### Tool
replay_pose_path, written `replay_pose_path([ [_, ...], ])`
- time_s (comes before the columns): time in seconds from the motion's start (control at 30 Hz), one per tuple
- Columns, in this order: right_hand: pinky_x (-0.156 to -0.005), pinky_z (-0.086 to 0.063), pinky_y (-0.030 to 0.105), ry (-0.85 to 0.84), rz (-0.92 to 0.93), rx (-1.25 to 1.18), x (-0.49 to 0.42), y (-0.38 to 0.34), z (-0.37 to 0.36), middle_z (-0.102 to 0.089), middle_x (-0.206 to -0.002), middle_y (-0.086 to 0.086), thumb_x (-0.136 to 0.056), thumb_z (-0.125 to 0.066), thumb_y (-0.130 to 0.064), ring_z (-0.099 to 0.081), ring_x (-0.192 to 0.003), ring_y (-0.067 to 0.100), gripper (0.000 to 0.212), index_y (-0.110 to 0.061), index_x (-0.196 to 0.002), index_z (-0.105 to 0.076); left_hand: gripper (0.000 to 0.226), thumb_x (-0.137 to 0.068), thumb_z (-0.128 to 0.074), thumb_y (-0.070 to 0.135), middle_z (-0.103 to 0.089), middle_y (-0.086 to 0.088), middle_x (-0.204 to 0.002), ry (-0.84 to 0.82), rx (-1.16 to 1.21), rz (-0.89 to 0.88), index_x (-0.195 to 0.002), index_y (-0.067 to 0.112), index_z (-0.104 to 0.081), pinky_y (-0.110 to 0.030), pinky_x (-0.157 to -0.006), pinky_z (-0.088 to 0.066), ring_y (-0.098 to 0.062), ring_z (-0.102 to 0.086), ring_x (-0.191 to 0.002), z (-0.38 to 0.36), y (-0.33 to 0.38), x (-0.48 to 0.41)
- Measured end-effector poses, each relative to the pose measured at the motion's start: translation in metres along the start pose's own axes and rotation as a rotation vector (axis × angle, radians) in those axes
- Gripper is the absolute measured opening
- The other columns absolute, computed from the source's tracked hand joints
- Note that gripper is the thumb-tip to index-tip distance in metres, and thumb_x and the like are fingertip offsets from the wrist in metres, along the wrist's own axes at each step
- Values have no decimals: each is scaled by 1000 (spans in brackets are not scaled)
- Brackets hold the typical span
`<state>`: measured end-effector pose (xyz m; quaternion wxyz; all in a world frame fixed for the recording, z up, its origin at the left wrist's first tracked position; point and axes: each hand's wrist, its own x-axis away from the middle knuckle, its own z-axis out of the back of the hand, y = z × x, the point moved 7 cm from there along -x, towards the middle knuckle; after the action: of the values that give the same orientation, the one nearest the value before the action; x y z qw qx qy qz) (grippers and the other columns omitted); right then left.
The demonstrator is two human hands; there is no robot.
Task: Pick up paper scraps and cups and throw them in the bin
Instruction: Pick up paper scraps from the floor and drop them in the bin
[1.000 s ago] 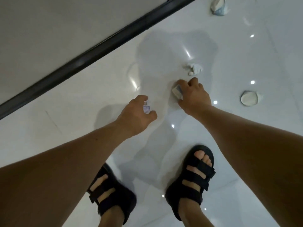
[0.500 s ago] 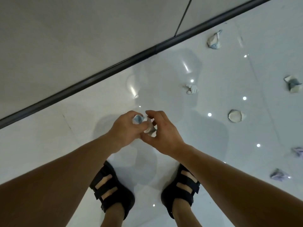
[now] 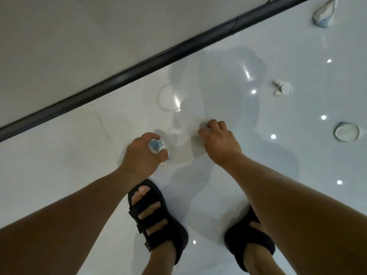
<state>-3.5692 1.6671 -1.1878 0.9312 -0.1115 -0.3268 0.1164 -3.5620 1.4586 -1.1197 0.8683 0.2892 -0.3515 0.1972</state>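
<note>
My left hand (image 3: 142,155) grips a bundle of crumpled white and blue paper scraps (image 3: 158,148) above the glossy white floor. To its right my right hand (image 3: 218,142) hangs with loosely curled fingers and nothing visible in it. A small white paper scrap (image 3: 282,87) lies on the floor beyond the right hand. A crushed white cup (image 3: 347,132) lies at the right edge. Another crumpled white and blue scrap (image 3: 324,15) lies at the top right. No bin is in view.
A dark baseboard strip (image 3: 139,70) runs diagonally along the grey wall (image 3: 79,36) on the left. My feet in black sandals (image 3: 156,217) stand on the white tile floor (image 3: 59,165) below the hands.
My right hand passed its scrap to the left hand, then drew away to the right. The left hand now holds the bigger bundle. The view shifted, so the floor litter sits further right.
</note>
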Motion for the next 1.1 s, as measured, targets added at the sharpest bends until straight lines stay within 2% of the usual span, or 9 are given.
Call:
replay_pose_path([
  [0.17,-82,-47,31,93,-63,-240,35,-6,42,-44,-127,8,-91,-57,-17,-43,-115,27,42,-18,-133,-53,44,-78,-75,34,-55,7,-106,-16,31,-19,-118,26,-56,-19,-70,-38,-14,-53,-92,36,20,18],
  [0.27,-83,-51,34,169,-7,-307,61,-31,110,-48,-126,8,-91,-61,-19,-50,-114,26,43,-19,-134,-55,48,-80,-74,33,-51,6,-108,4,45,-81,-122,22,-55,-22,-77,-37,-13,-49,-94,75,58,44],
  [0.33,-85,-52,35,205,42,-298,83,-52,160,-50,-126,8,-90,-63,-19,-53,-112,25,45,-19,-134,-54,49,-82,-73,33,-51,4,-111,0,48,-147,-124,20,-52,-23,-79,-36,-13,-48,-95,103,89,71],
  [0.43,-84,-50,29,242,99,-244,118,-91,231,-51,-126,8,-90,-65,-24,-54,-111,22,46,-19,-135,-52,48,-82,-72,32,-56,-1,-116,32,56,-237,-124,18,-51,-25,-79,-36,-14,-48,-93,154,131,119],
  [0.57,-84,-52,29,231,207,-128,176,-153,307,-50,-129,5,-90,-64,-27,-53,-112,20,49,-19,-136,-51,51,-80,-73,33,-55,0,-117,79,85,-253,-124,20,-50,-26,-79,-38,-15,-49,-94,221,157,199],
  [0.73,-84,-50,30,218,304,-91,255,-224,389,-49,-130,4,-90,-62,-29,-51,-113,21,50,-21,-138,-48,44,-77,-75,31,-53,4,-105,187,127,-214,-113,19,-53,-24,-73,-37,-18,-55,-93,290,147,314],
  [0.87,-88,-49,32,213,340,-138,327,-275,448,-51,-129,1,-90,-62,-27,-52,-115,21,50,-23,-138,-48,57,-79,-73,31,-50,-5,-126,270,217,-90,-129,19,-48,-27,-75,-41,-17,-48,-95,333,124,410],
  [0.93,-94,-48,33,190,349,-115,358,-297,469,-48,-134,1,-91,-60,-30,-49,-119,21,51,-24,-140,-46,59,-79,-71,32,-47,-4,-127,316,285,-37,-132,21,-46,-27,-73,-42,-18,-49,-96,353,113,452],
  [1.1,-96,-48,34,162,463,-13,428,-376,500,-47,-132,1,-92,-60,-30,-49,-119,22,51,-24,-140,-45,47,-78,-73,31,-50,1,-108,452,409,16,-118,22,-51,-21,-63,-41,-17,-53,-88,405,71,556],
])
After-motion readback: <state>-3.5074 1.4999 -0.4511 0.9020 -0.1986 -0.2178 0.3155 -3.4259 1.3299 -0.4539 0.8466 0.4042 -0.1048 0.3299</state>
